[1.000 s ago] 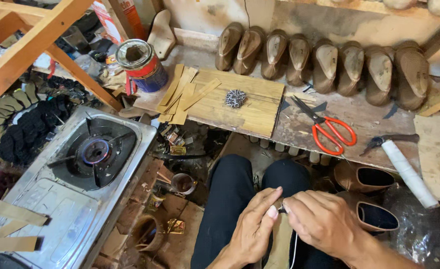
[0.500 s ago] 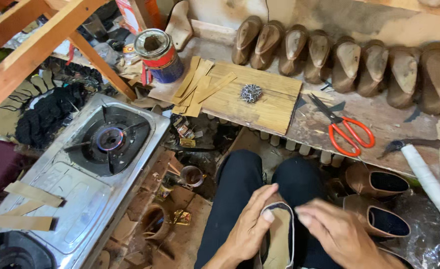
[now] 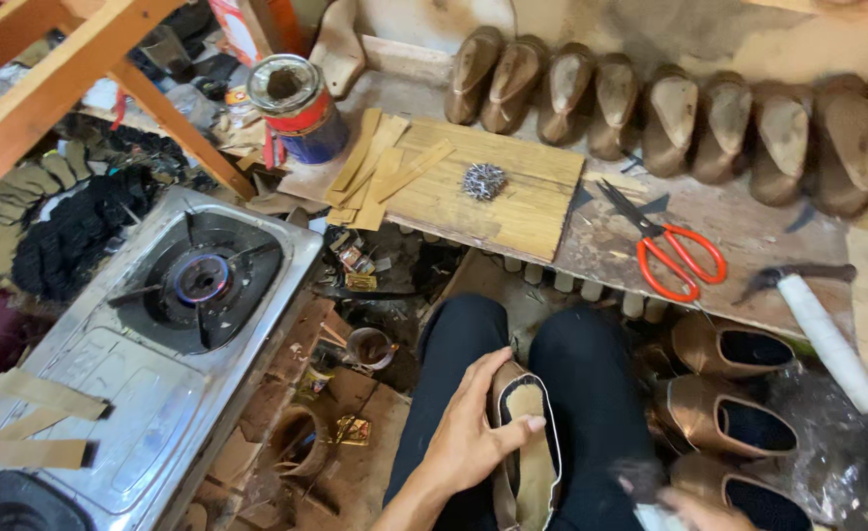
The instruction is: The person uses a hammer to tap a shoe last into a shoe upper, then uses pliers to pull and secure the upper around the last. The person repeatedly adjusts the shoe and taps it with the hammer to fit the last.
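At lower centre of the frame, the left hand (image 3: 473,433) grips a tan shoe upper (image 3: 527,447) resting on the person's lap. The right hand (image 3: 694,509) is a blur at the bottom edge; its grip cannot be told. Red scissors (image 3: 675,258) lie on the surface (image 3: 601,236) at upper right.

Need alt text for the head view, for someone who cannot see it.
The left hand grips a tan, dark-edged shoe upper on the lap; the right hand is blurred at the bottom edge. Red-handled scissors lie on the wooden bench.
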